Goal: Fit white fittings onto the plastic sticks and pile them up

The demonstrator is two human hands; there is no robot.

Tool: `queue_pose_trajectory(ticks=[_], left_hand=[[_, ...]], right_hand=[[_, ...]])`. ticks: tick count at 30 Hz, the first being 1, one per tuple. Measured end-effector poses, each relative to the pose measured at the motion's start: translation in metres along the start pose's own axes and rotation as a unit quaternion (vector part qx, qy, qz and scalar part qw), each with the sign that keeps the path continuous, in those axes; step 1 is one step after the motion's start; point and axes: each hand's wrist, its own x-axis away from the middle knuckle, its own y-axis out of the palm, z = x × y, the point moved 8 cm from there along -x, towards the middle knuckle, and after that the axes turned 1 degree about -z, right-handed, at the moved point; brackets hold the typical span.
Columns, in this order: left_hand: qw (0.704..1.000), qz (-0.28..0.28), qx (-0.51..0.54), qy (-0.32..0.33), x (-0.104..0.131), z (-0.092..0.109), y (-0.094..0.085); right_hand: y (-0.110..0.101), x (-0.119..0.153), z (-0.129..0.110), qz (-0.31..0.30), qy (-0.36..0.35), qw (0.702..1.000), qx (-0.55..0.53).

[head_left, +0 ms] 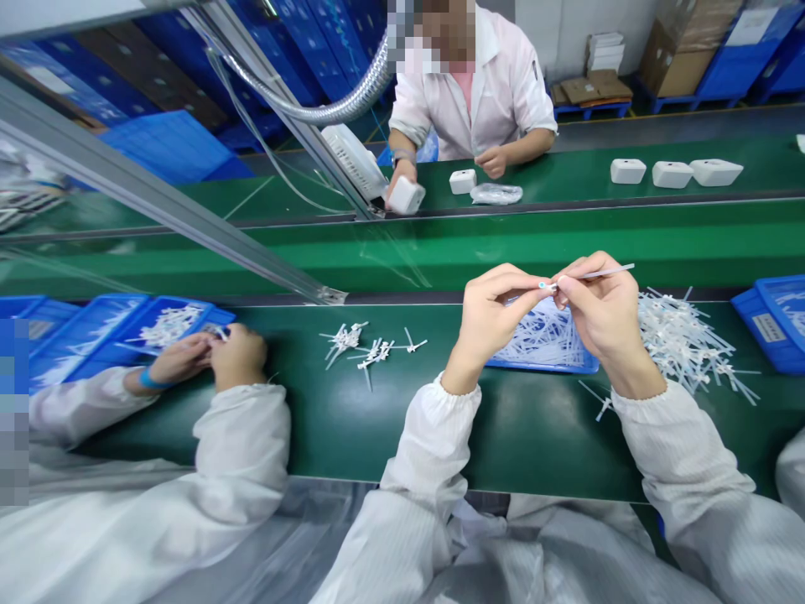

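While the left hand (496,312) pinches a small white-and-blue fitting (542,286) between closed fingertips, the right hand (600,306), fingers likewise drawn together, grips a thin translucent tube (613,271) beside it. Both parts are above the blue tray (547,367), which contains loose tubes (541,340). A heap of tube-and-connector pieces (682,340) lies right of the tray; smaller clusters (345,337) lie to its left.

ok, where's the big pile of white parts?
In the head view, the pile is on the green bench at right, just beside the person's right hand, between the blue tray and the blue bin at the right edge.
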Motion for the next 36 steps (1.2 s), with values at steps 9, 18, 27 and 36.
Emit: queue_pose_trajectory(ticks=[9,18,27,36], left_hand=[[1.000,0.009,-0.016,0.000,0.002,-0.003,0.002],[1.000,0.000,0.006,-0.017,0.001,-0.006,0.001],[1.000,-0.008,0.018,-0.020,0.001,-0.004,0.002],[0.996,-0.049,0.060,-0.055,0.001,-0.001,0.006]], right_hand=[[-0.004,-0.002,0.002,0.009,0.005,0.999,0.037],[-0.012,-0.005,-0.003,-0.010,-0.003,1.000,0.026],[-0.006,-0.004,-0.006,-0.044,-0.028,0.999,0.006],[-0.002,-0.002,-0.007,-0.083,-0.001,0.996,0.021]])
